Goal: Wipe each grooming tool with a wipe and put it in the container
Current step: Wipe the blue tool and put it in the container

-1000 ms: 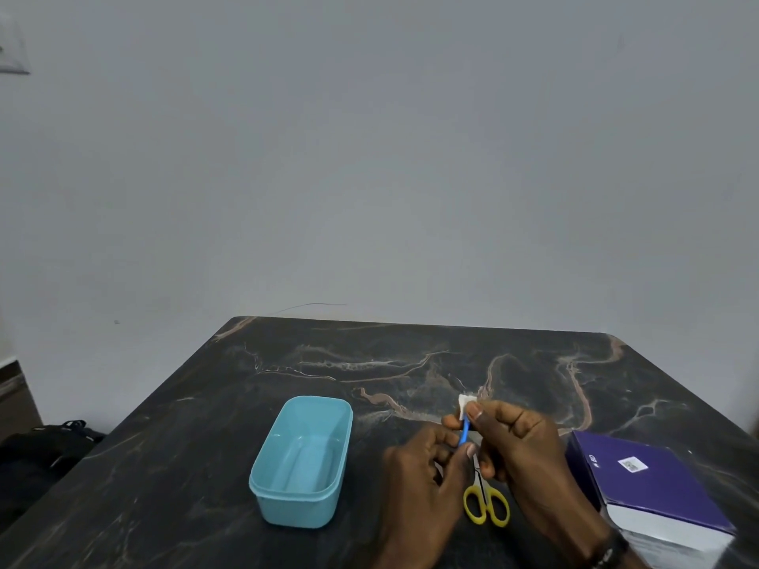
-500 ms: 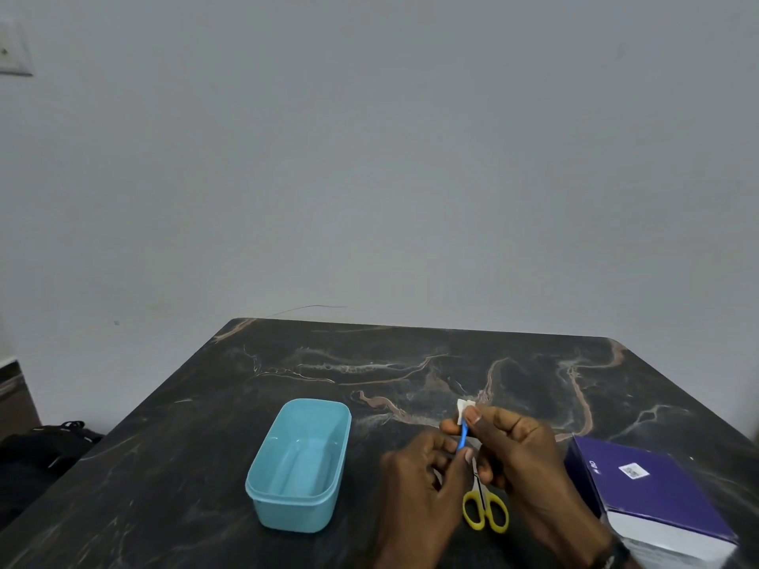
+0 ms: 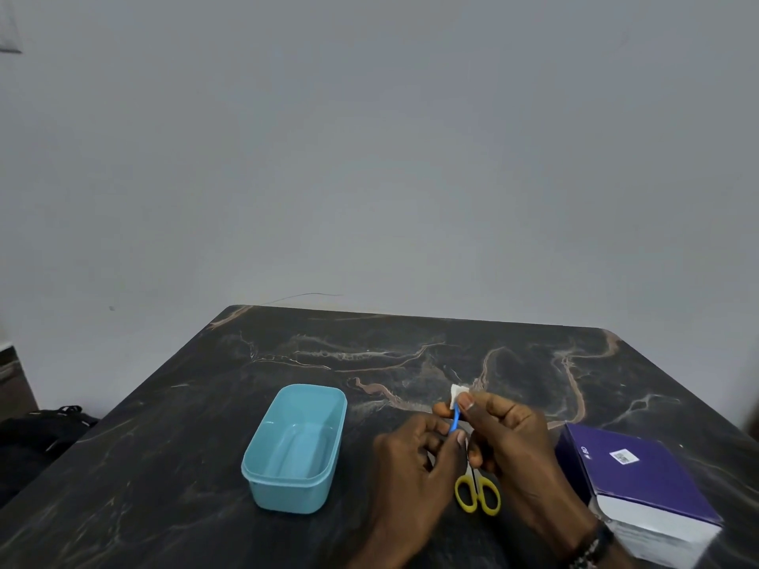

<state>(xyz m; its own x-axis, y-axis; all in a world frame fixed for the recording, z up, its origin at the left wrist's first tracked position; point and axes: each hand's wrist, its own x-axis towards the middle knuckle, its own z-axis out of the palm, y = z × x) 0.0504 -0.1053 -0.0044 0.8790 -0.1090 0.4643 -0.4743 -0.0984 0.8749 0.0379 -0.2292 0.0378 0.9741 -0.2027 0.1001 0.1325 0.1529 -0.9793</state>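
A slim blue grooming tool [image 3: 455,421] stands between my two hands above the dark marble table [image 3: 410,355]. My left hand [image 3: 415,466] pinches its lower end. My right hand [image 3: 509,437] pinches a small white wipe [image 3: 456,394] around the tool's upper end. Yellow-handled scissors [image 3: 478,492] lie on the table just below my hands, their blades hidden under my fingers. The light blue container [image 3: 297,445] sits open to the left of my hands, with nothing visible inside.
A purple and white box [image 3: 640,482] sits on the table at the right, close to my right wrist. A black bag [image 3: 37,429] lies on the floor left of the table. A plain wall stands behind.
My hands stay at the same spot with the tool and wipe; only a slight shift of the view.
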